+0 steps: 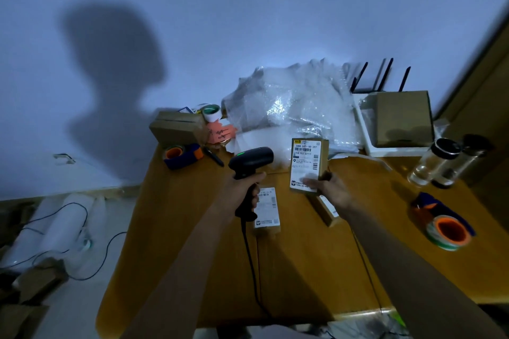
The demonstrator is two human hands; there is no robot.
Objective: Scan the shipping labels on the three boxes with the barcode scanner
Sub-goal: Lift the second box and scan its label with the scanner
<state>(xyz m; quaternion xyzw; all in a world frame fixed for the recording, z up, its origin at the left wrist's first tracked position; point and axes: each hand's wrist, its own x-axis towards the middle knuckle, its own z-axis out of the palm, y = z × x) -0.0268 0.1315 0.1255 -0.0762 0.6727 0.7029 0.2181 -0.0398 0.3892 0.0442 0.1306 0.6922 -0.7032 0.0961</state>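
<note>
My left hand (242, 190) grips the handle of a black corded barcode scanner (252, 159), whose head points right and shows a green light on top. My right hand (332, 190) holds a small brown box (309, 162) upright, its white shipping label facing me, just right of the scanner head. A second labelled box (266, 212) lies flat on the wooden table (303, 270) below the scanner. A third narrow box (326, 208) lies partly hidden under my right hand.
Bubble wrap (292, 104) and a larger cardboard box (400, 118) on a white router sit at the back. Tape dispensers rest at back left (181, 155) and right (446, 224). Two glass jars (438, 161) stand at the right. Another carton (176, 126) sits back left.
</note>
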